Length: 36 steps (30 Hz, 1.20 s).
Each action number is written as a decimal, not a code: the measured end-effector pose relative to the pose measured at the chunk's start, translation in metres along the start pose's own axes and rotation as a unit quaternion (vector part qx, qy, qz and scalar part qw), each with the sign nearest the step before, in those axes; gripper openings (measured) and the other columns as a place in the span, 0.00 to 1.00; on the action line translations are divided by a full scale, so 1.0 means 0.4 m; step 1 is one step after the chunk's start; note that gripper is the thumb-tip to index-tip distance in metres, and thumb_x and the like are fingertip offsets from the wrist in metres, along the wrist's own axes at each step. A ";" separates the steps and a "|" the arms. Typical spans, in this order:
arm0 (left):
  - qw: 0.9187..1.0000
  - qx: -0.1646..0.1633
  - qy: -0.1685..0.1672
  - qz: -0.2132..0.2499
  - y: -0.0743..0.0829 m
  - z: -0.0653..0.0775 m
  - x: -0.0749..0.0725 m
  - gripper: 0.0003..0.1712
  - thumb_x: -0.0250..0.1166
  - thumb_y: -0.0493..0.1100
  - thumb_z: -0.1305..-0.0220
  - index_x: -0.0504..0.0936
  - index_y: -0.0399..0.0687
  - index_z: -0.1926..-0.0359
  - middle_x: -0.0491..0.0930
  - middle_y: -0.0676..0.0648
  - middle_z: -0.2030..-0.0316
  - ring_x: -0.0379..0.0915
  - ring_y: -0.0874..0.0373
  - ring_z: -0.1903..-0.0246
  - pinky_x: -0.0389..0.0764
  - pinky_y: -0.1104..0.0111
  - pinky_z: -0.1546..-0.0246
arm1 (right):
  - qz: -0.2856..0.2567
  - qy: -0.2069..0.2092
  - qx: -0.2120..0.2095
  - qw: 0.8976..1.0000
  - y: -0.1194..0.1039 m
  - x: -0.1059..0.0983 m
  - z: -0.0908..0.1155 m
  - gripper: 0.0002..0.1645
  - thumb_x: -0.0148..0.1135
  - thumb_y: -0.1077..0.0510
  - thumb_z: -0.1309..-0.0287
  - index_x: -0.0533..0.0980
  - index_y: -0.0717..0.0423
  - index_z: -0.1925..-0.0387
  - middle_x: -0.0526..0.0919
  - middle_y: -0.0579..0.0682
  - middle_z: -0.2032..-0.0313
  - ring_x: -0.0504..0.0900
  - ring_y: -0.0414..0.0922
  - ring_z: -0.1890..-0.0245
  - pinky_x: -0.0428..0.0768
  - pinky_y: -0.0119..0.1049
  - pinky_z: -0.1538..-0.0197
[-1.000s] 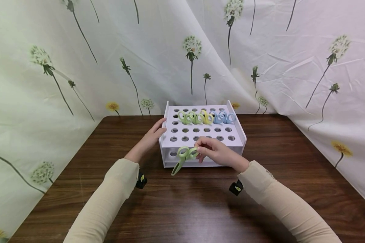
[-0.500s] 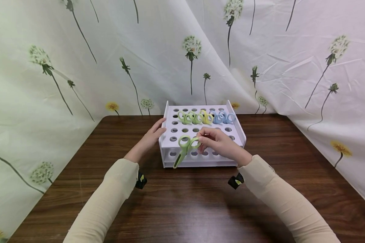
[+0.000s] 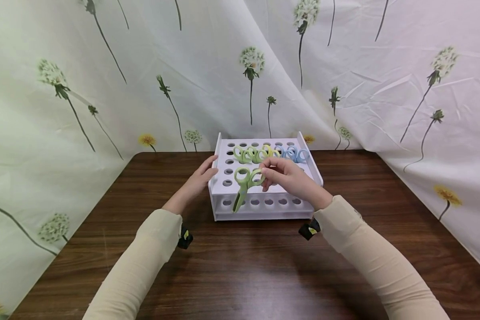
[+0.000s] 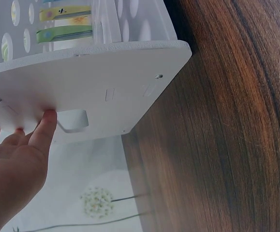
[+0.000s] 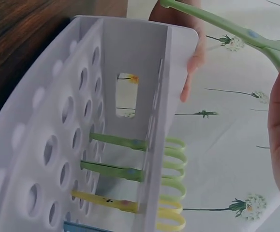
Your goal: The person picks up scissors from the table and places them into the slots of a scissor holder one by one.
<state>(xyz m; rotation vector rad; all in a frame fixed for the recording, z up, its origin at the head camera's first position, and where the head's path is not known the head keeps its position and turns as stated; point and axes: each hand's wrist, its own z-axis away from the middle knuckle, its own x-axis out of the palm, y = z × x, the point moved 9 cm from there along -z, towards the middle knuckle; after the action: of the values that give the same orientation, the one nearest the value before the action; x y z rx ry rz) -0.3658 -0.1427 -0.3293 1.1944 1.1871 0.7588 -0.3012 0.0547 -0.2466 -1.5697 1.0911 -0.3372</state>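
My right hand (image 3: 286, 175) pinches one finger loop of a pair of light green scissors (image 3: 241, 192), whose blades point down and slightly left over the front of a white rack (image 3: 280, 216) with round holes. These scissors (image 5: 217, 20) hang apart from the rack in the right wrist view. Flat against the rack's left side panel (image 4: 96, 77), the fingertips of my left hand (image 4: 21, 154) touch near its cut-out. Inside the rack, a row holds two green scissors (image 5: 115, 169), yellow scissors (image 5: 106, 200) and blue scissors (image 3: 302, 155), with loops above the top shelf.
The rack stands on a dark brown wooden table (image 3: 224, 266), near its back edge. Behind it hangs a white cloth (image 3: 208, 66) printed with dandelions. The rack has an upper and a lower holed shelf.
My right hand has lifted the green scissors up and away from me, from in front of the rack to above its front rows. My left hand stays on the side panel.
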 end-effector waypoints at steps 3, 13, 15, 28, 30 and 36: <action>1.000 -0.004 0.003 -0.005 -0.001 0.001 -0.002 0.31 0.43 0.46 0.29 0.47 0.52 0.29 0.45 0.38 0.32 0.57 0.44 0.43 0.58 0.54 0.43 | 0.000 0.007 -0.003 1.000 -0.007 -0.009 -0.006 0.08 0.48 0.62 0.34 0.70 0.67 0.64 0.74 0.59 0.71 0.79 0.50 0.72 0.77 0.43 0.61; 1.000 -0.005 0.000 0.009 0.001 0.002 0.001 0.31 0.44 0.47 0.28 0.47 0.52 0.28 0.45 0.38 0.32 0.56 0.43 0.42 0.58 0.53 0.43 | 0.009 0.030 -0.022 0.999 -0.036 -0.042 -0.032 0.09 0.48 0.62 0.34 0.69 0.68 0.65 0.75 0.57 0.74 0.79 0.47 0.74 0.76 0.35 0.72; 1.000 -0.008 0.000 0.013 0.002 0.003 0.001 0.31 0.44 0.46 0.29 0.47 0.52 0.28 0.46 0.38 0.32 0.57 0.44 0.43 0.58 0.54 0.43 | 0.007 0.028 -0.035 0.999 -0.045 -0.043 -0.039 0.09 0.48 0.63 0.34 0.70 0.67 0.65 0.74 0.57 0.74 0.79 0.47 0.75 0.78 0.40 0.65; 1.000 -0.019 -0.004 0.015 0.063 0.037 0.018 0.31 0.42 0.41 0.29 0.46 0.44 0.29 0.44 0.34 0.32 0.55 0.41 0.42 0.57 0.52 0.43 | 0.027 0.057 -0.013 0.998 -0.057 -0.069 -0.072 0.10 0.49 0.62 0.34 0.70 0.69 0.62 0.75 0.58 0.72 0.79 0.48 0.73 0.77 0.41 0.61; 1.000 -0.020 -0.003 0.016 0.050 0.029 0.014 0.31 0.43 0.41 0.29 0.46 0.46 0.29 0.44 0.35 0.32 0.55 0.42 0.42 0.57 0.52 0.43 | 0.028 0.061 -0.012 0.998 -0.060 -0.075 -0.078 0.10 0.49 0.62 0.34 0.70 0.69 0.62 0.75 0.58 0.72 0.79 0.48 0.73 0.77 0.40 0.61; 1.000 -0.011 0.005 0.001 -0.005 -0.005 -0.002 0.30 0.43 0.45 0.29 0.48 0.52 0.29 0.45 0.38 0.31 0.56 0.44 0.42 0.58 0.53 0.43 | 0.014 0.070 -0.018 0.997 -0.068 -0.086 -0.098 0.11 0.49 0.63 0.34 0.70 0.71 0.61 0.75 0.58 0.71 0.78 0.47 0.73 0.77 0.44 0.61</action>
<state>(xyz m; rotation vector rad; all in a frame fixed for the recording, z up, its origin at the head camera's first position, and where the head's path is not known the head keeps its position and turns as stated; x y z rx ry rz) -0.3683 -0.1436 -0.3309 1.1748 1.1846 0.7777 -0.3351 0.0554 -0.1984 -1.5786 1.2319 -0.4157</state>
